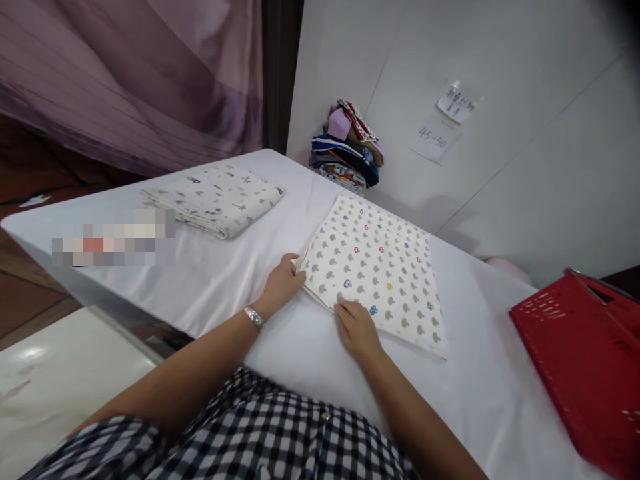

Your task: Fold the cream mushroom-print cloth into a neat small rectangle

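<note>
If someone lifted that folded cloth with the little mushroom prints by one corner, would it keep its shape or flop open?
The mushroom-print cloth would probably flop: it lies flat in thin soft layers, and its corner already bends where the left hand touches it. It looks light for its spread. It seems unlikely to slip, since it rests on the white table cover, fabric on fabric, under the right hand.

Left hand [283,283]: palm down, fingers curled, wristwatch on wrist.
Right hand [356,328]: flat, fingers extended forward.
Forearms: bare, both reaching forward, converging.
</note>
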{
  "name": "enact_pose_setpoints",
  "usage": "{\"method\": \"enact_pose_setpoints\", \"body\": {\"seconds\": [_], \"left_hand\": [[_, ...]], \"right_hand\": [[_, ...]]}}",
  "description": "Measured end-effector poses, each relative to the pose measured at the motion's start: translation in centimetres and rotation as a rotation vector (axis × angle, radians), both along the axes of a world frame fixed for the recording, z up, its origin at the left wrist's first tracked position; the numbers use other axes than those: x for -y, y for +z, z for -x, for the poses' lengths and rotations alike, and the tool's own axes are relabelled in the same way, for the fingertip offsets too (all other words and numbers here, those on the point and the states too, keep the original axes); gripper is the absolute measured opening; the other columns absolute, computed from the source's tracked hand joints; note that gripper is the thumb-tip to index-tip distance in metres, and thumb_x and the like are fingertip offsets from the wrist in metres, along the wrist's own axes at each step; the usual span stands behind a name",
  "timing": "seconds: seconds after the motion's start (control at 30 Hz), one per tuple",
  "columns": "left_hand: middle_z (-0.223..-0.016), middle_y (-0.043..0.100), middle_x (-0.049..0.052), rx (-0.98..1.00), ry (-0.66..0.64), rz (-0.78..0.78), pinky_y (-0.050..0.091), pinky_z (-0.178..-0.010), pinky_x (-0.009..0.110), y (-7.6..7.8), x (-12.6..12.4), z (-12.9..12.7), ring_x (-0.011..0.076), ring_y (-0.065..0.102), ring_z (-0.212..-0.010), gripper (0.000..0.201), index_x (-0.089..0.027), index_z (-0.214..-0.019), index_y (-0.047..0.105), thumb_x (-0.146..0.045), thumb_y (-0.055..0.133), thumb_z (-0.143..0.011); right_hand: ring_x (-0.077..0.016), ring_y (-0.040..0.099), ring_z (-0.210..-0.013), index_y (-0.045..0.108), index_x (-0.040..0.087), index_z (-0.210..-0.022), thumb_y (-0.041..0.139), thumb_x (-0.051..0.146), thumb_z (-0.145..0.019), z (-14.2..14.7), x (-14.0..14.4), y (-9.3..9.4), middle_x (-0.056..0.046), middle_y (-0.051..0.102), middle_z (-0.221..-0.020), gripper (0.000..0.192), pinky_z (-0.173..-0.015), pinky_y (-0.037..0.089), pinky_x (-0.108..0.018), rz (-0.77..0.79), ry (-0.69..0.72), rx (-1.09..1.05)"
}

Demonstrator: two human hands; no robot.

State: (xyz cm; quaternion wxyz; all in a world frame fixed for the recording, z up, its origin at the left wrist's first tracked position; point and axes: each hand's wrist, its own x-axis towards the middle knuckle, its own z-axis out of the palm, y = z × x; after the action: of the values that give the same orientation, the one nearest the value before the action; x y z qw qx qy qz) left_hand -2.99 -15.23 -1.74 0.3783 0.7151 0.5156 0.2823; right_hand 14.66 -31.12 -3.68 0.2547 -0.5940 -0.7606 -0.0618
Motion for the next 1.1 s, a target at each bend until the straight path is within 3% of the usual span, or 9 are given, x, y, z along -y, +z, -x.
{"method": "enact_pose_setpoints", "body": {"seconds": [0.13,0.23,0.5,0.83,1.0,1.1], "left_hand": [[-0.08,0.06,-0.001,-0.129,-0.011,-0.046,0.039,-0.059,0.027,0.5,0.1,0.2,0.0171,0.057,-0.07,0.046,-0.02,-0.121,0.043,-0.03,0.05,-0.077],[-0.081,0.061,0.001,-0.158,-0.012,-0.043,0.039,-0.059,0.027,0.8,0.2,0.2,0.0177,0.058,-0.071,0.046,-0.019,-0.122,0.043,-0.03,0.05,-0.078],[-0.074,0.06,-0.002,-0.071,0.017,-0.064,0.04,-0.059,0.026,0.0,0.0,0.2,0.0157,0.058,-0.067,0.043,-0.02,-0.117,0.046,-0.032,0.053,-0.076],[-0.079,0.059,-0.002,-0.086,0.007,-0.098,0.042,-0.062,0.027,-0.1,0.1,0.2,0.0148,0.057,-0.067,0.039,-0.021,-0.114,0.05,-0.033,0.055,-0.077],[-0.1,0.056,0.001,-0.06,-0.024,-0.269,0.044,-0.065,0.026,0.2,0.6,0.8,0.0105,0.054,-0.066,0.027,-0.023,-0.104,0.058,-0.036,0.055,-0.08],[-0.097,0.057,0.001,-0.045,-0.152,-0.377,0.045,-0.069,0.025,0.2,0.9,1.3,0.0124,0.055,-0.077,0.019,-0.024,-0.09,0.065,-0.037,0.053,-0.082]], "right_hand": [[-0.0219,0.054,-0.101,0.058,0.018,-0.118,0.042,0.015,-0.09,-2.1,2.1,-0.3,-0.012,0.06,-0.109,0.032,-0.085,0.046,-0.039,-0.024,-0.021,-0.033],[-0.0212,0.055,-0.099,0.06,0.018,-0.114,0.042,0.016,-0.091,-2.0,2.1,-0.1,-0.011,0.062,-0.106,0.03,-0.084,0.045,-0.039,-0.02,-0.037,-0.057],[-0.0217,0.053,-0.097,0.062,0.018,-0.108,0.048,0.024,-0.09,1.5,-2.1,1.3,-0.009,0.063,-0.103,0.023,-0.083,0.043,-0.037,0.038,-0.003,-0.053],[-0.0175,0.054,-0.082,0.067,0.02,-0.093,0.049,0.023,-0.09,2.6,-5.0,0.7,-0.005,0.061,-0.085,0.019,-0.076,0.043,-0.03,0.105,-0.093,-0.194],[-0.0176,0.054,-0.082,0.067,0.02,-0.09,0.048,0.023,-0.09,2.6,-5.2,0.5,-0.004,0.061,-0.083,0.019,-0.075,0.043,-0.029,0.123,-0.123,-0.222],[-0.0183,0.055,-0.085,0.065,0.018,-0.097,0.048,0.024,-0.09,2.6,-5.2,0.3,-0.005,0.062,-0.086,0.019,-0.078,0.044,-0.03,0.103,-0.105,-0.225]]}}
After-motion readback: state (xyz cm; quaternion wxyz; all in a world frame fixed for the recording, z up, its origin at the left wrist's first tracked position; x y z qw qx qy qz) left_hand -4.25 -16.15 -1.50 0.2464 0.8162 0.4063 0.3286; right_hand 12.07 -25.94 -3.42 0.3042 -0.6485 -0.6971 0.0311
